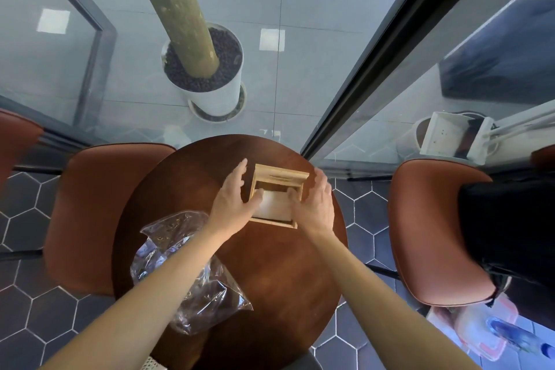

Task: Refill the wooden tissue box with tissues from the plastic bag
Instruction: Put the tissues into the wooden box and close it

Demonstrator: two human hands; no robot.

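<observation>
Both hands on the light wooden tissue box (274,194)
Left hand (232,195) and right hand (313,204) grasp its sides, thumbs inside, on the round brown table (270,279).

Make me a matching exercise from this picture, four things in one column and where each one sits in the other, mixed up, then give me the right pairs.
Things:
1. wooden tissue box
2. plastic bag
3. white planter
4. left hand

Places:
A. on the floor beyond the glass, holding a trunk
B. crumpled on the near left part of the round table
C. at the far side of the table, between both hands
D. against the box's left side, thumb over its open top

Pairs: 1-C, 2-B, 3-A, 4-D
</observation>
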